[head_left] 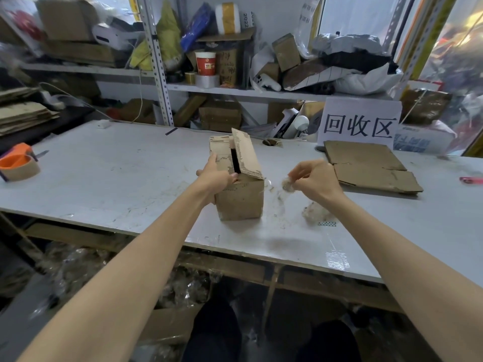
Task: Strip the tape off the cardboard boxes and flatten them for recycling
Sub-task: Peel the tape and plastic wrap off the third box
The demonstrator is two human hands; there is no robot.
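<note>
Left hand (217, 176) is gripping the cardboard box (241, 198), its length pointing away; right hand (315, 178) is pinching a tape wad (288, 186); open surface (117, 176) lying leftward.

Reaching forward, the left hand (217, 176) grips the box (241, 201) while the right hand (316, 178) pinches a tape wad (288, 186).

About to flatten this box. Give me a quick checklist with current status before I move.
1. Left hand grips the box: ok.
2. Top flaps unsealed: ok, one stands raised, slot open.
3. Right hand free: not ok, it pinches a tape wad.
4. Bottom seam stripped: cannot tell, hidden.
5. Table beside box clear: not ok, loose tape clump lies there.
6. Flattened cardboard apart from box: ok.
</note>
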